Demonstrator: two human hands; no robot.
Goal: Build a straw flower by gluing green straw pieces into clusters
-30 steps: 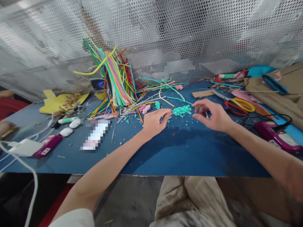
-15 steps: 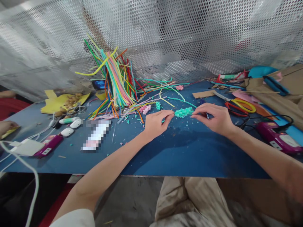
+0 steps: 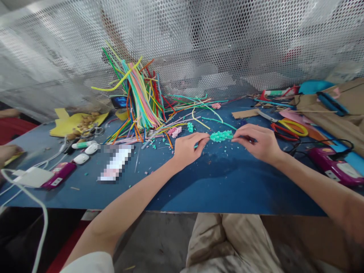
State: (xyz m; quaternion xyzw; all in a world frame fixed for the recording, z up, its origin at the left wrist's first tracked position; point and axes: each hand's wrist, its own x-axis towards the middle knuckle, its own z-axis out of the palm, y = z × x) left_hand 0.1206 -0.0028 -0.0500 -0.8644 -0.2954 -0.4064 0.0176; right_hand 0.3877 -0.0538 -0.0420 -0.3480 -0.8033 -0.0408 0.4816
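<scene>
Between my two hands a mint-green flower spike made of pipe cleaner (image 3: pixel 221 136) is held level above the blue table. My left hand (image 3: pixel 190 149) pinches its left end, where a short stem shows by the fingers. The fingertips of my right hand (image 3: pixel 254 141) are closed on its right end. Just beyond my left hand lie a small green pipe-cleaner piece (image 3: pixel 190 127) and a pink fluffy piece (image 3: pixel 174 131). A bundle of colourful pipe cleaners (image 3: pixel 143 96) stands farther back on the left, with loose stems spread around it.
Scissors with red and yellow handles (image 3: pixel 290 129) lie right of my right hand, near a purple power strip (image 3: pixel 334 165). A blurred-out phone (image 3: pixel 117 163) lies left. A perforated metal screen (image 3: pixel 227 45) rises behind the table (image 3: pixel 227 189). At far left, another person's hand (image 3: pixel 8 152) shows.
My right hand has shifted very slightly to the right along the green spike's end. My left hand keeps its pinch, nearly still.
</scene>
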